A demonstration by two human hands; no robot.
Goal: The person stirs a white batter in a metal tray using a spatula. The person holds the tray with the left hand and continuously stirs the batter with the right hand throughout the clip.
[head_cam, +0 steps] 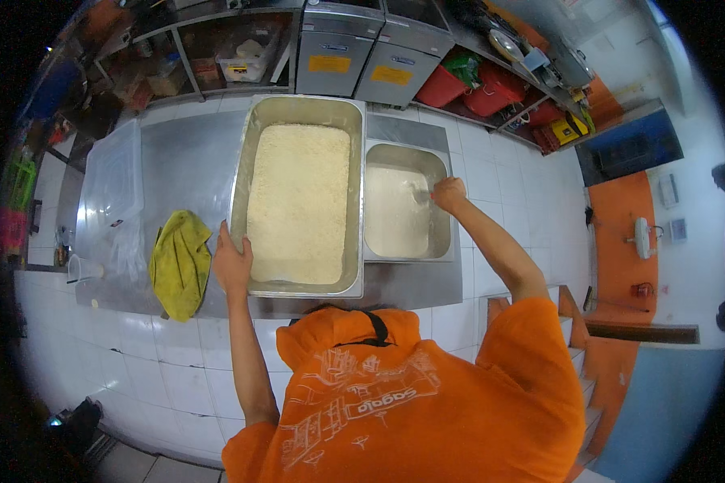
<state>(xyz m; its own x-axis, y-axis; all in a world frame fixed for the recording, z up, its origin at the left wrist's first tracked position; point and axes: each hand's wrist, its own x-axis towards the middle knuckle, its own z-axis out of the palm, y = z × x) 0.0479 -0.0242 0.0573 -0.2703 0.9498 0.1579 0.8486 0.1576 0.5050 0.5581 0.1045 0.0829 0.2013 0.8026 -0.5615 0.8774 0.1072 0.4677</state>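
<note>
A deep rectangular stainless-steel food pan [356, 253] holds a level bed of pale yellow crumbly powder [299, 202]. My left hand [233, 258] grips its near left wall, thumb over the rim and fingers outside. On the right stands a smaller steel pan [408, 150] with an off-white, batter-like liquid [396, 211] inside. Over that pan's right edge, my right hand [449, 194] is closed around the handle of a utensil [422, 194]. The utensil's working end dips into the liquid, so I cannot tell its exact kind.
Both pans stand on a stainless-steel table [181, 157]. Left of the large pan lie a crumpled yellow-green cloth [180, 265], a clear plastic lid [113, 172] and a clear plastic cup [86, 268]. Steel fryer-like units [335, 60] and a shelf with red tubs [492, 90] line the far side.
</note>
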